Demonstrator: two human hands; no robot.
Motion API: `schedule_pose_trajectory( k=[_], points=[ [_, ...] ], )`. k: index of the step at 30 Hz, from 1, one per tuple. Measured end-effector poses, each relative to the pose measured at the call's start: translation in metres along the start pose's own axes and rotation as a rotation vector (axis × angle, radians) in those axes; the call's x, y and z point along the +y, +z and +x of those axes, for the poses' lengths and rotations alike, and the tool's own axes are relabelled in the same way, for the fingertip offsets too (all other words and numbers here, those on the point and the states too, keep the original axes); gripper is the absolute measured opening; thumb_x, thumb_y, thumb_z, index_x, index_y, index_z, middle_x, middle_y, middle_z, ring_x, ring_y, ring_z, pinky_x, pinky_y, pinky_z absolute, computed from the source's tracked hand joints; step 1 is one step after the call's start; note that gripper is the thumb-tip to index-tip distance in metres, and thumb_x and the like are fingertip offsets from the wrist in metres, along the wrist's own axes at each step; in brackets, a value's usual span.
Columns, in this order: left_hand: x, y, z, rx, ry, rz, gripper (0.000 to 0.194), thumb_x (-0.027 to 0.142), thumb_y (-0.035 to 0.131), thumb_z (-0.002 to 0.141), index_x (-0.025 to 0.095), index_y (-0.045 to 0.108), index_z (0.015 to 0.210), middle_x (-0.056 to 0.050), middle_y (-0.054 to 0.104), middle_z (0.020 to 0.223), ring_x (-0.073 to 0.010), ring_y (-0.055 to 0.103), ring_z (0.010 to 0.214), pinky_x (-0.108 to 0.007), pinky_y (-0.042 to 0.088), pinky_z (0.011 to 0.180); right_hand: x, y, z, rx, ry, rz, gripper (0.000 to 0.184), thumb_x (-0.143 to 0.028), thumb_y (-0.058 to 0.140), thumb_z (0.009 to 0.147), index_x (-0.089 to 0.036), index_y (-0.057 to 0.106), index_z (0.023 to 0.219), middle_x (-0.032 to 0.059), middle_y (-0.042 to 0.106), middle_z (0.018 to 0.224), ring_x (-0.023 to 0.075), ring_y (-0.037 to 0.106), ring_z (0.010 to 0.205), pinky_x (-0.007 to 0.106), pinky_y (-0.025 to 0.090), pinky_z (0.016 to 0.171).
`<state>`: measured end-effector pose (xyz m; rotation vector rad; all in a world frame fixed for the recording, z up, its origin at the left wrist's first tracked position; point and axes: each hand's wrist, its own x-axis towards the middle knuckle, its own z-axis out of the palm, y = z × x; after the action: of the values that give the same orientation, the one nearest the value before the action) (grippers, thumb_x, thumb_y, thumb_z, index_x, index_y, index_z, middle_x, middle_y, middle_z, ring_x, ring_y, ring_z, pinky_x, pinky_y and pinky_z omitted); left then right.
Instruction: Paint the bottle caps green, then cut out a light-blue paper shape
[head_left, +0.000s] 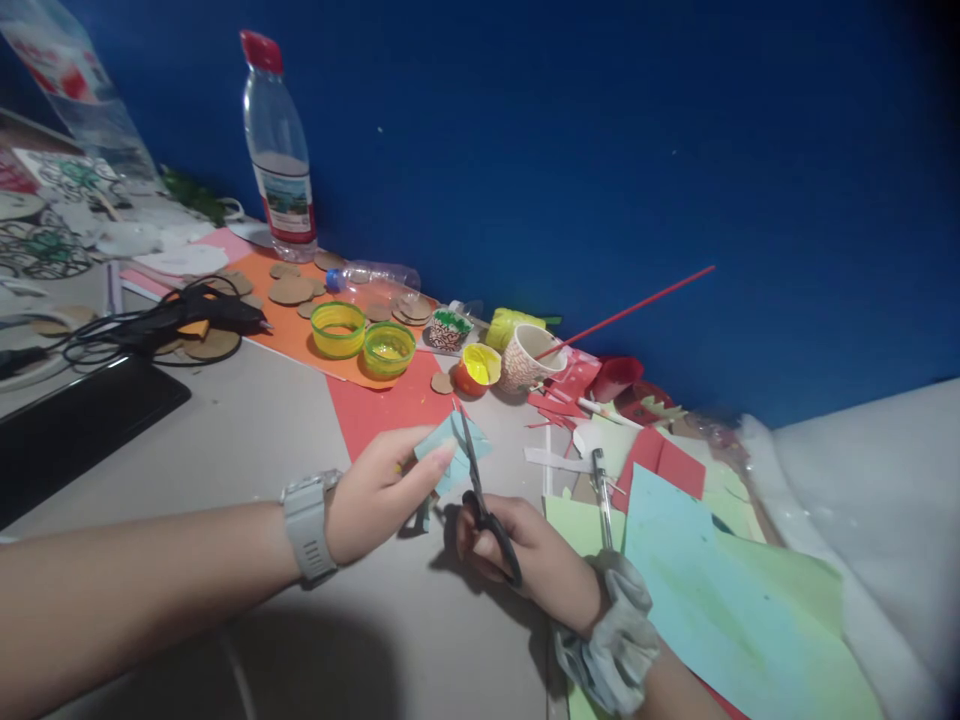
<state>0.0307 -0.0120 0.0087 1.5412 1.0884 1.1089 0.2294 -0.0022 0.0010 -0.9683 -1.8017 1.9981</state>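
Observation:
In the middle of the head view, my left hand (pixel 386 490) pinches a small piece of light blue paper (pixel 442 450) between thumb and fingers. My right hand (pixel 517 555) is closed round the black handles of a pair of scissors (pixel 472 455), and their blades point up and away from me. The blades lie at the paper's right part, with paper showing on both sides of them. Whether they bite into it I cannot tell. Under my left fingers a small bit of paper hangs down, partly hidden.
Behind my hands stand yellow-green rings (pixel 337 330), a paint cup (pixel 478 370) and a patterned cup (pixel 529 360) with a red stick. A bottle (pixel 281 160) stands farther back. Left are a glue gun (pixel 217 305) and a phone (pixel 90 425); right are coloured sheets (pixel 705 580) and a pen (pixel 602 495).

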Motion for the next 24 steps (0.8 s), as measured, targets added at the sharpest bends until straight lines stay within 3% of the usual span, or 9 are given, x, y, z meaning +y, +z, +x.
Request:
schedule_pose_trajectory(
  k=[24],
  points=[
    [0.0009,0.0004,-0.0004,-0.013,0.002,-0.025,0.035,0.040,0.037,0.095,0.018,0.042,0.068,0.004,0.040,0.061,-0.0098,0.036,0.055,-0.021,0.034,0.050,-0.0010,0.0020,0.0003,0.041,0.013,-0.012,0.051,-0.064,0.059,0.080,-0.015,0.051,0.071,-0.0041,0.043,0.057,0.0072,0.034,0.050,0.020,0.026,0.046]
  ],
)
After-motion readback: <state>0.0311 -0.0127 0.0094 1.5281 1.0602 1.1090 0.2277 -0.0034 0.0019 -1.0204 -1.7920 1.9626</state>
